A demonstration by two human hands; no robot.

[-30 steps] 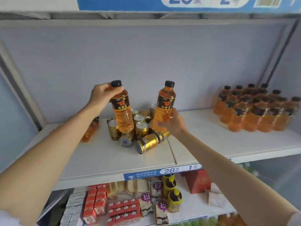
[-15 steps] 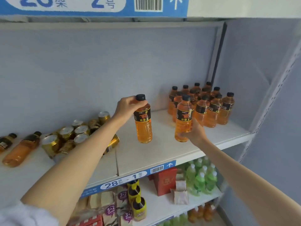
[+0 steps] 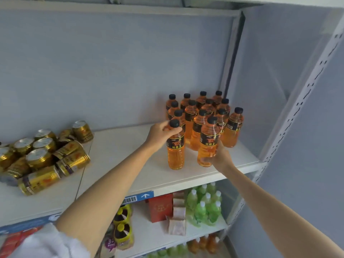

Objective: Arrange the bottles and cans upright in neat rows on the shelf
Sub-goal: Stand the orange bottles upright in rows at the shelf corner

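Left hand (image 3: 159, 134) grips the neck of an upright orange bottle (image 3: 176, 146) on the shelf (image 3: 130, 164); right hand (image 3: 218, 157) curls round the base of a second bottle (image 3: 208, 144) just right of it, both at the near edge of the far-right bottle rows (image 3: 204, 110). Gold cans (image 3: 44, 155) lie jumbled far left

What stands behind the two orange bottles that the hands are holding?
A group of upright orange bottles with black caps, standing in rows up to the back wall. Front bottles cover the lower parts of those behind.
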